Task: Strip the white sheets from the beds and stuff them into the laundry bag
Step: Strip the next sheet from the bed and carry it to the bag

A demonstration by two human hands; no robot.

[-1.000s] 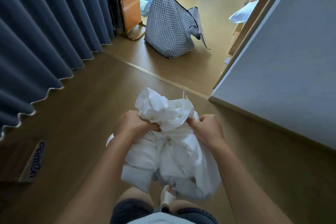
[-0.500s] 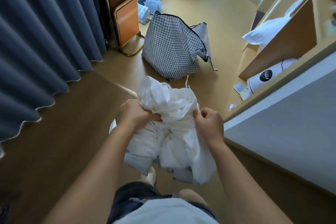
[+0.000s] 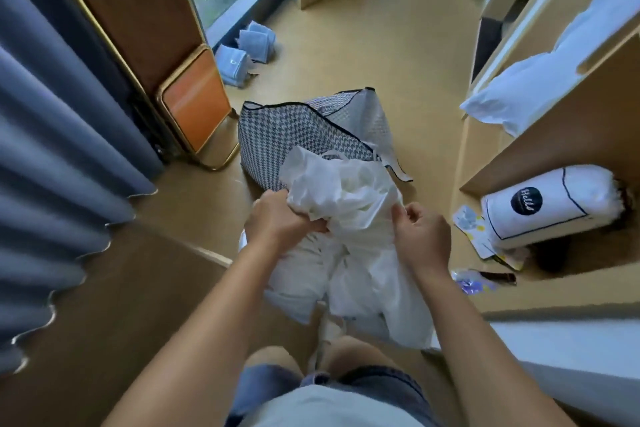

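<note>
Gripping the bundled sheets (image 3: 349,218) in my left hand (image 3: 280,218) and right hand (image 3: 420,236); next, stuff them into the laundry bag (image 3: 294,135) just ahead, probably open.

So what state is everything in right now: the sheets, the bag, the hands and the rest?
white sheets: bunched up, held above the floor, outside the bag
left hand: grips the sheets
right hand: grips the sheets
laundry bag: upright on the floor, top open
curtain: drawn shut
pillow: lying on the bed
rolled pack: on its side, wrapped
</note>
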